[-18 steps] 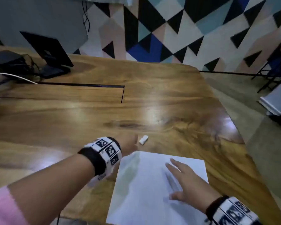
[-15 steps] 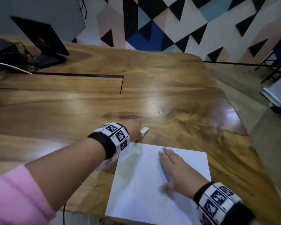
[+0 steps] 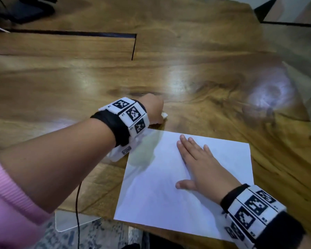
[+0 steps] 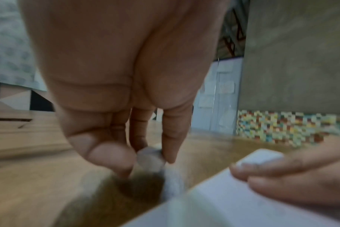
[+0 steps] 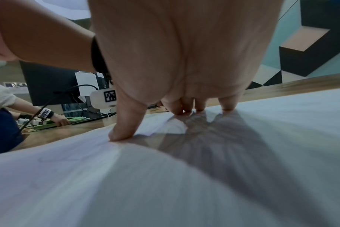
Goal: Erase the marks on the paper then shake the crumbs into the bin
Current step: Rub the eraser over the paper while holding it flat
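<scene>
A white sheet of paper (image 3: 156, 186) lies near the front edge of the wooden table (image 3: 196, 72). A faint pencil mark (image 5: 64, 159) shows on it in the right wrist view. My right hand (image 3: 201, 164) lies flat on the paper (image 5: 184, 184), fingers straight, pressing it down. Just beyond the sheet's far left corner my left hand (image 3: 153, 112) pinches a small white eraser (image 3: 164, 115). The left wrist view shows the eraser (image 4: 150, 159) held between thumb and fingertips, low over the table. No bin is in view.
A black stand (image 3: 22, 8) and cables sit at the table's far left. A slot (image 3: 72, 33) cuts across the tabletop. A black cable (image 3: 77, 212) hangs off the front edge. Another person (image 5: 2, 110) works at a far table in the right wrist view.
My left hand reached forward to the eraser and closed its fingers on it. The right hand stayed flat on the paper. The head view tilted downward.
</scene>
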